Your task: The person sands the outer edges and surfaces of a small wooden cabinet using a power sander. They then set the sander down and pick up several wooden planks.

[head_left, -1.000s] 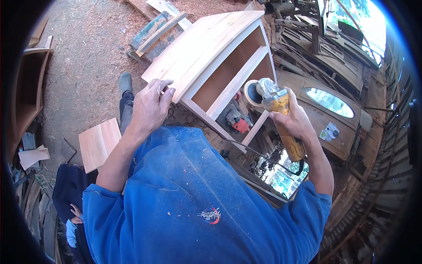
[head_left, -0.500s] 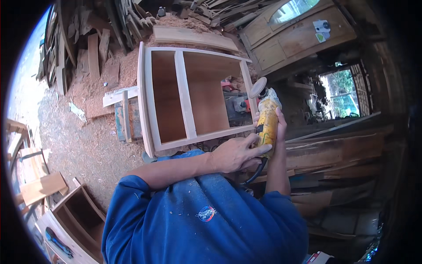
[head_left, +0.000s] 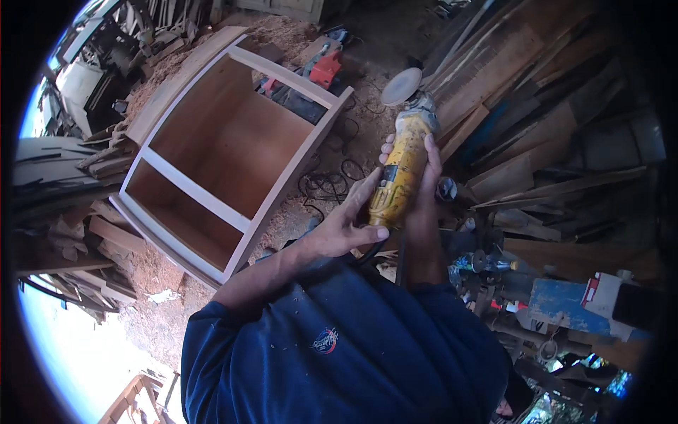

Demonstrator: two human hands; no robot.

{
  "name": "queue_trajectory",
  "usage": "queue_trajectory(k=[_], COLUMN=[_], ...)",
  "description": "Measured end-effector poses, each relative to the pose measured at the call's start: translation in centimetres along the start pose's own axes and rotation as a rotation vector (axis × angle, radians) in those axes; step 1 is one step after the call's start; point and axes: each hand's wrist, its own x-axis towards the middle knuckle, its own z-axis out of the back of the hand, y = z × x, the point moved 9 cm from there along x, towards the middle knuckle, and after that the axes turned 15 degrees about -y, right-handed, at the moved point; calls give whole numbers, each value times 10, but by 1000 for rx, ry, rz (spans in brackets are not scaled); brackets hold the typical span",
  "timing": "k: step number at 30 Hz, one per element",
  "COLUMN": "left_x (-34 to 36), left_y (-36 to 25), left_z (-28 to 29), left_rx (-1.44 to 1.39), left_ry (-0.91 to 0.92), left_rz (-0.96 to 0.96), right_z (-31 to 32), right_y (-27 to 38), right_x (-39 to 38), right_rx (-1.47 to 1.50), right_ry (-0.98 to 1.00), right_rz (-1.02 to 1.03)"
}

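I hold a worn yellow angle grinder in front of my chest, its round pale disc pointing up and away from me. My right hand is wrapped round the body near the grinder's head. At the rear end, my left hand is closed on the grinder, thumb beside the cord end. To the left lies an unpainted wooden cabinet, open side up, with a divider across it. The disc is apart from the cabinet. Whether the disc is spinning cannot be told.
Black cables coil on the shavings-strewn floor between the cabinet and me. A red power tool sits beyond the cabinet. Stacked planks fill the right side. A blue-painted board and small bottles stand at lower right.
My view has turned to the right, and the cabinet now lies farther left and slanted. The grinder has moved away from the cabinet's rail. My left hand has shifted its hold on the rear.
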Motion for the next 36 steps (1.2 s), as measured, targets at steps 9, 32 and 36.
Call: queue_trajectory(k=[9,32,36], left_x=[-25,-21,-31], left_y=[37,56,117], left_z=[-31,206,284], left_rx=[174,1597,1611], left_ry=[88,-56,-2], left_rz=[445,-393,-13], right_z=[16,307,360], right_y=[5,-38,-44], right_x=[-64,-465,-467], right_rx=[-315,-483,-522], right_ry=[-183,-1504,-1333], right_rz=[261,572,656])
